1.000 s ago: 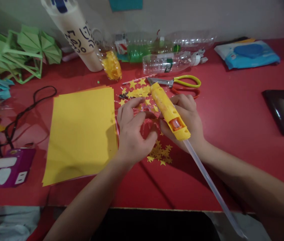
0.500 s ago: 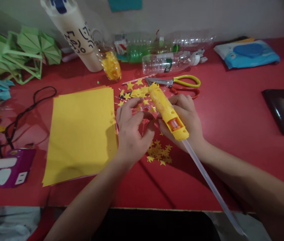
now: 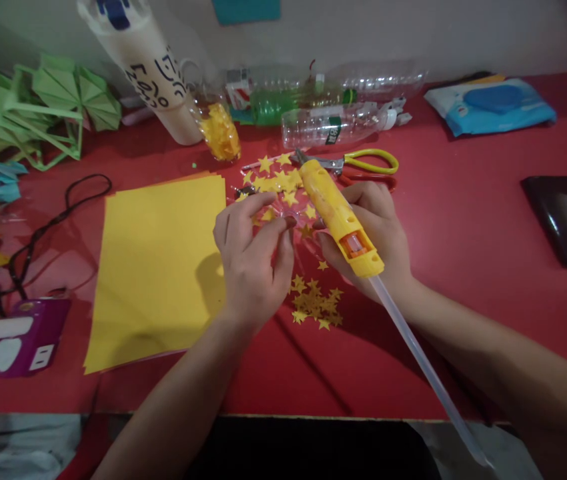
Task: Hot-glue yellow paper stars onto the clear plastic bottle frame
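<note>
While right hand (image 3: pixel 383 230) is gripping glue gun (image 3: pixel 327 200), finger clearance seems wise.
Left hand (image 3: pixel 253 267) is nearly pinching, hold unclear.

One left hand (image 3: pixel 256 267) and one right hand (image 3: pixel 381 237) are seen with one yellow plastic glue gun (image 3: pixel 336 207), one long translucent glue stick (image 3: pixel 421 357), one pair of metal scissors with yellow and red handles (image 3: pixel 371 155), one white tumbler with black lettering (image 3: pixel 151 77), one blue-and-white soft pack (image 3: pixel 493 107), at least three see-through plastic bottles (image 3: pixel 336 127) and well over a dozen yellow five-pointed stars (image 3: pixel 316 303), overlapping too closely for an exact count.
</note>
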The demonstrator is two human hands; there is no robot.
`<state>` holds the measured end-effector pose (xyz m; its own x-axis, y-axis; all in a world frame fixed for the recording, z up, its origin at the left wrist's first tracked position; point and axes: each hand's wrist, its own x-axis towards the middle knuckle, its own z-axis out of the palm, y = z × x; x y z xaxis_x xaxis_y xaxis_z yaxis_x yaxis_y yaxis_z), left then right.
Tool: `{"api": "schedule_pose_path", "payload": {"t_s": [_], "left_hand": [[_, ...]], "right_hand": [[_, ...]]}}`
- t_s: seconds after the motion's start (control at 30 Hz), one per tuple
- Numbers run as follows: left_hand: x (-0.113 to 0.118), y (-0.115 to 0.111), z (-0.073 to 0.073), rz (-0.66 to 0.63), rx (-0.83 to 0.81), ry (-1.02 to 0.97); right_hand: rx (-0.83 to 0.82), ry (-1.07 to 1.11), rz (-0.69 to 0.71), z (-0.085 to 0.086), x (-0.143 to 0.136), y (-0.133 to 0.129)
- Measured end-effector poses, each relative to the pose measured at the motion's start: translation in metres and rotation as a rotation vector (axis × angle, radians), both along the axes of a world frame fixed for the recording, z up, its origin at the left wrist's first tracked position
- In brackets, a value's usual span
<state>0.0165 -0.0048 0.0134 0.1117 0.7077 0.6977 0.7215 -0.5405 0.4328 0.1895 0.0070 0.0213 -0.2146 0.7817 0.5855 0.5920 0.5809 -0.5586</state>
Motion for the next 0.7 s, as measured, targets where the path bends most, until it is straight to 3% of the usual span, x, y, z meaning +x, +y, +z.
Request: {"api": "schedule_pose_path", "payload": {"t_s": [0.3,0.53,0.7], "left_hand": [[-0.008,0.003,0.004,0.01,0.034,-0.107],[-0.01,0.005,0.002,0.031,0.024,-0.091],[-0.012,-0.004,0.009,0.037,-0.036,-0.071]], "right_hand": [[-0.042,0.033,-0.074,0.001,0.0,0.0],[-0.031,0.065,-0.034,0.002,0.002,0.002],[0.062,0.165,-0.023,-0.003,0.002,0.006]]}}
